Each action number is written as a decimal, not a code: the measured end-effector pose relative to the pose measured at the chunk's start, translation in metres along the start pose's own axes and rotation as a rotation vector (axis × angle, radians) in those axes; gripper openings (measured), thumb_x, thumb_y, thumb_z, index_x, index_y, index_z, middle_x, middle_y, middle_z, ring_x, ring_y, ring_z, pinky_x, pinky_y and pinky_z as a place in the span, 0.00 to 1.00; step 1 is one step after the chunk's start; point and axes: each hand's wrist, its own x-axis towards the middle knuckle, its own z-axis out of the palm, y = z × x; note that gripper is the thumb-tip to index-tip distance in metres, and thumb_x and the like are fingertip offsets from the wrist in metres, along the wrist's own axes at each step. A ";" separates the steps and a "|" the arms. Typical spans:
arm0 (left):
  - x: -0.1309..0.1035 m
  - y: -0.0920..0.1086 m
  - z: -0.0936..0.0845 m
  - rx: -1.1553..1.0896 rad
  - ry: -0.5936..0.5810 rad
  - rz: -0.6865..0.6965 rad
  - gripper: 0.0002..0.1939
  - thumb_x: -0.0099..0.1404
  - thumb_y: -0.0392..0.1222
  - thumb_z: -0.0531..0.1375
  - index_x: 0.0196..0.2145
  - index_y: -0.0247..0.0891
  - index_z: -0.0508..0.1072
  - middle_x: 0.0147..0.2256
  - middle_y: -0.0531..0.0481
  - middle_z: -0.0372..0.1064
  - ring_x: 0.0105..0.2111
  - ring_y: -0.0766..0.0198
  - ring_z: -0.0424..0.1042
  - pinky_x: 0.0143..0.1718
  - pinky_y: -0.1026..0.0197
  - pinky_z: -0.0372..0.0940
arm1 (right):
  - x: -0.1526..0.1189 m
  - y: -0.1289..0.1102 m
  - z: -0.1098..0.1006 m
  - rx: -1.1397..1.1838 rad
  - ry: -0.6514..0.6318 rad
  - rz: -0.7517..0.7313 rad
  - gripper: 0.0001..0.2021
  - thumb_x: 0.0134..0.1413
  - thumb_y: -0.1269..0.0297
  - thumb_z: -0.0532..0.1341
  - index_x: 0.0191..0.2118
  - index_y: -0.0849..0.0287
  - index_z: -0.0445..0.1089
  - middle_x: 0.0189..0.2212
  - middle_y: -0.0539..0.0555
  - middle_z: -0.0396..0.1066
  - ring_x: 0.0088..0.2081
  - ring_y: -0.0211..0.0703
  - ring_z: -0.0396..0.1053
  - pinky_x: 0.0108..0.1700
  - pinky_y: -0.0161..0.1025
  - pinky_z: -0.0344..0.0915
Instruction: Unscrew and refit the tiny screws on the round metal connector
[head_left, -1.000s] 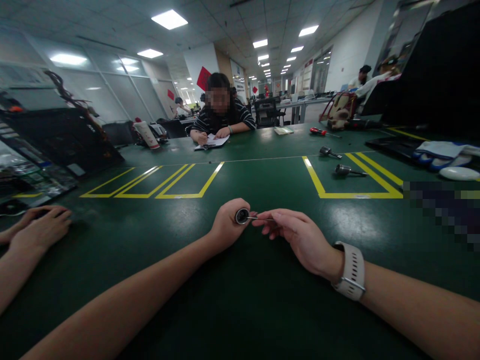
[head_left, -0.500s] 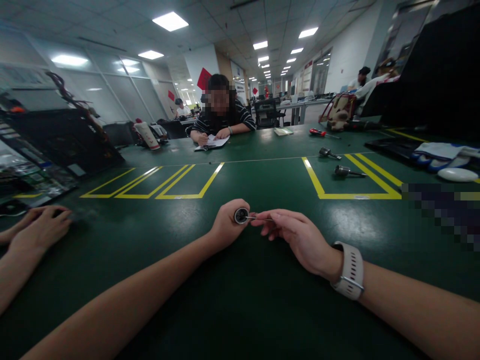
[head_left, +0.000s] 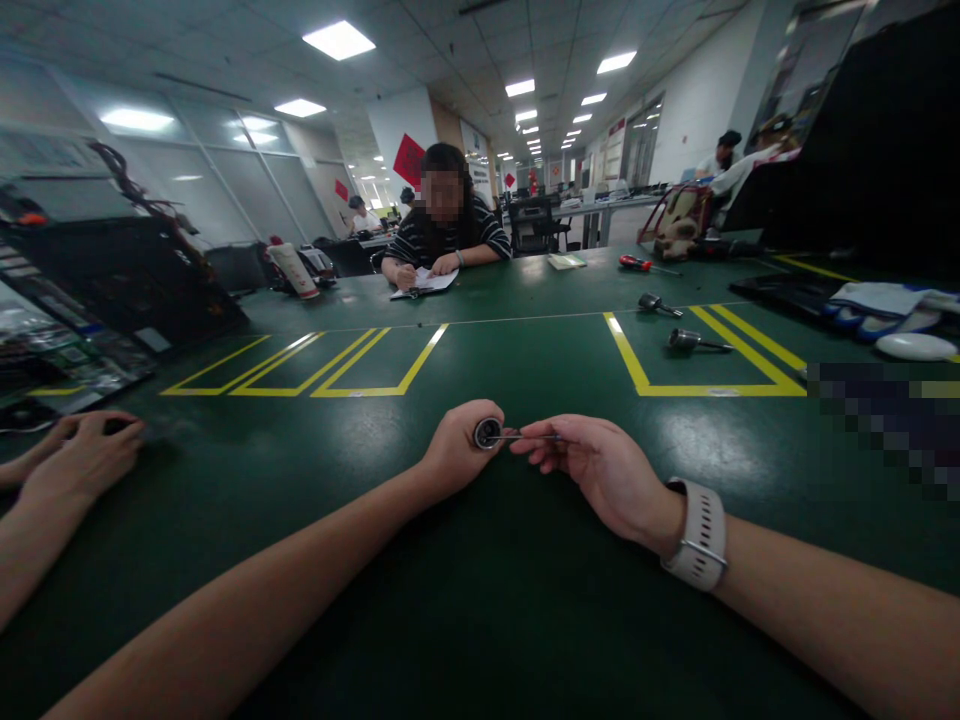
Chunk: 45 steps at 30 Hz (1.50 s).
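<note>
At the centre, above the green surface: two bare hands meet, seen from the wearer's own viewpoint.
Left hand: closed in a fist around a dark round metal part with a shiny rim; its open, hollow end faces the camera, and the rest is hidden in the fist.
Right hand: lightly grasping a thin metal rod between thumb and fingers, the fingers nearly straight; the rod's far tip reaches the round part's opening. How deep it goes cannot be told.
Right wrist: a pale watch band with a row of holes.
Yellow tape outlines: three narrow ones ahead to the left, and a wider one ahead to the right.
Two cup-headed metal pieces with shafts: the nearer lies inside the wider outline, shaft pointing right; the farther lies by its open far end.
Red-and-black screwdriver: beyond those pieces, shaft pointing right.
Far right: a white-and-blue glove behind a smooth white oval object.
Across the surface: a person in a striped top leans over white paper.
Left edge: another person's hands rest close together.
</note>
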 end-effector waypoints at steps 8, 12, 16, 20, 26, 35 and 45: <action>0.001 -0.001 0.001 0.065 -0.039 0.010 0.09 0.58 0.39 0.56 0.22 0.36 0.62 0.22 0.55 0.59 0.23 0.68 0.59 0.25 0.65 0.53 | -0.001 0.000 0.002 -0.003 0.074 -0.027 0.12 0.51 0.65 0.55 0.29 0.62 0.77 0.28 0.57 0.76 0.30 0.40 0.67 0.34 0.39 0.59; 0.001 -0.002 0.002 0.086 -0.057 -0.005 0.10 0.59 0.40 0.57 0.22 0.36 0.62 0.22 0.55 0.59 0.23 0.69 0.59 0.25 0.65 0.53 | -0.003 -0.001 0.001 -0.068 0.097 -0.068 0.13 0.52 0.65 0.55 0.27 0.62 0.76 0.26 0.56 0.76 0.29 0.41 0.68 0.34 0.40 0.60; 0.001 -0.002 0.002 0.099 -0.070 -0.021 0.10 0.59 0.40 0.58 0.22 0.36 0.62 0.22 0.55 0.59 0.23 0.69 0.59 0.25 0.65 0.53 | -0.003 0.001 -0.001 -0.128 0.117 -0.095 0.14 0.53 0.66 0.54 0.27 0.61 0.76 0.25 0.55 0.75 0.29 0.41 0.68 0.33 0.40 0.60; 0.001 -0.002 0.002 0.119 -0.090 -0.019 0.10 0.59 0.39 0.58 0.22 0.37 0.62 0.22 0.55 0.59 0.23 0.68 0.59 0.25 0.65 0.53 | -0.002 0.003 -0.002 -0.171 0.158 -0.120 0.14 0.54 0.66 0.53 0.25 0.61 0.75 0.23 0.54 0.74 0.28 0.41 0.67 0.32 0.40 0.59; 0.000 -0.001 0.001 0.120 -0.098 -0.027 0.08 0.59 0.37 0.57 0.24 0.37 0.62 0.23 0.55 0.60 0.24 0.67 0.61 0.26 0.65 0.54 | -0.003 0.002 -0.002 -0.212 0.154 -0.148 0.14 0.56 0.63 0.53 0.28 0.60 0.74 0.26 0.53 0.74 0.30 0.41 0.67 0.34 0.40 0.60; 0.000 -0.001 0.002 0.138 -0.074 -0.019 0.05 0.56 0.35 0.56 0.24 0.37 0.64 0.24 0.54 0.62 0.26 0.66 0.63 0.27 0.64 0.55 | -0.014 -0.007 0.013 -0.779 0.010 -0.356 0.10 0.58 0.65 0.54 0.38 0.56 0.73 0.36 0.54 0.73 0.40 0.45 0.69 0.42 0.44 0.63; 0.002 -0.003 -0.004 0.202 -0.121 0.062 0.06 0.59 0.35 0.56 0.24 0.37 0.64 0.23 0.53 0.62 0.27 0.64 0.63 0.29 0.62 0.56 | -0.014 -0.007 0.016 -0.859 0.025 -0.407 0.10 0.58 0.68 0.54 0.36 0.55 0.73 0.35 0.54 0.73 0.39 0.45 0.69 0.42 0.46 0.64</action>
